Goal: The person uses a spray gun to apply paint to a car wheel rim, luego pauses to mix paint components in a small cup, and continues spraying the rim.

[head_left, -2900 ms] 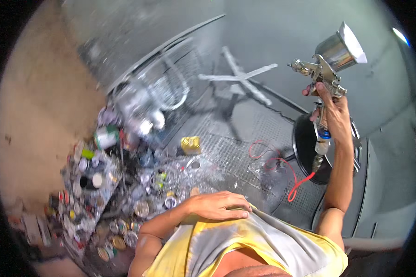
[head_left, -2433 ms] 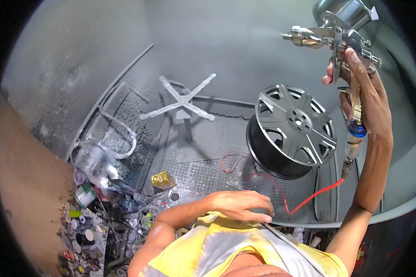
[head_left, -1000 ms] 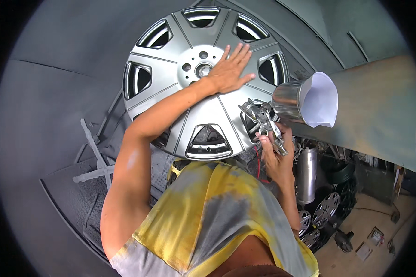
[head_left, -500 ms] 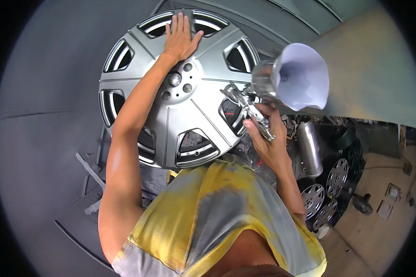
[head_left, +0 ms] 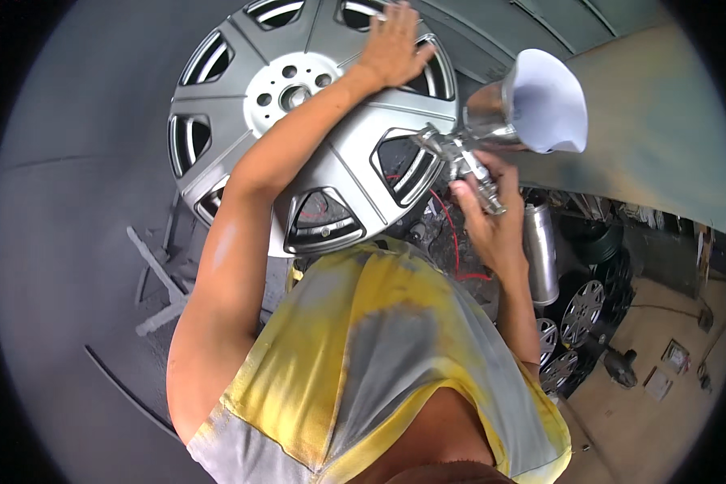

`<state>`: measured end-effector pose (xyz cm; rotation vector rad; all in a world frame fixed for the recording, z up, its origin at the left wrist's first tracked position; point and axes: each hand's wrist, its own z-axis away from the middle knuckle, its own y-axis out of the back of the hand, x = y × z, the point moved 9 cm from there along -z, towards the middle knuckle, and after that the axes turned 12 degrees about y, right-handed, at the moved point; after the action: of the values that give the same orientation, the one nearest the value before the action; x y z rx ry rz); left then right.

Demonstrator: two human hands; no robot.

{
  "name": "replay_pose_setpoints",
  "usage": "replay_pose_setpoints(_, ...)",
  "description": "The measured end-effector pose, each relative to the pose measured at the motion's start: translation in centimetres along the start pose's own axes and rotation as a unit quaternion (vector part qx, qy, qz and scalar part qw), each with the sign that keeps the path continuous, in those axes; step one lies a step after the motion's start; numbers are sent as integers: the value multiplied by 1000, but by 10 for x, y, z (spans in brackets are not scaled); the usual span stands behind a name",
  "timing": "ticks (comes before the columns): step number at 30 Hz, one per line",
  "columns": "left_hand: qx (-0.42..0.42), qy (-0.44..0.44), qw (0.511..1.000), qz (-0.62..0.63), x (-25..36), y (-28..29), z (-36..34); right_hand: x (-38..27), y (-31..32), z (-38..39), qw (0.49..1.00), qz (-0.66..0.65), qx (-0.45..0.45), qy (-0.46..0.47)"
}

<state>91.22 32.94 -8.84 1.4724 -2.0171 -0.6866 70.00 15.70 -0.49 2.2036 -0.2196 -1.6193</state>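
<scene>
A silver alloy wheel (head_left: 270,173) with broad spokes fills the upper middle, its round hub in the centre. My left hand (head_left: 390,55) lies across its upper right edge, fingers stretched and somewhat apart, slightly blurred. Under that arm part of the wheel's face is hidden. To the right of the wheel, my right hand (head_left: 492,198) grips a metal spray gun (head_left: 464,157), fingers wrapped round its handle. The gun's nozzle end is close to the wheel's right edge. On top sits a metal cup (head_left: 489,109) with a white cone-shaped liner (head_left: 550,101) standing out of it.
A red hose (head_left: 452,234) runs below the gun. At the right stand a silver cylinder (head_left: 541,258) and several other wheels (head_left: 582,313) near a dark fan-like object (head_left: 621,367). A grey metal stand (head_left: 160,270) shows at left. A green-grey panel (head_left: 645,129) rises at upper right.
My left hand has swung rightward along the wheel's edge, and the hub's holes sit differently, so the wheel appears turned. The spray gun is slightly higher and further right in view.
</scene>
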Motion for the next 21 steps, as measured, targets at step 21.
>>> replay_pose_setpoints(21,-225,292,922,-118,-137,258,189,-52,-19,-16,960,-103,-250,-66)
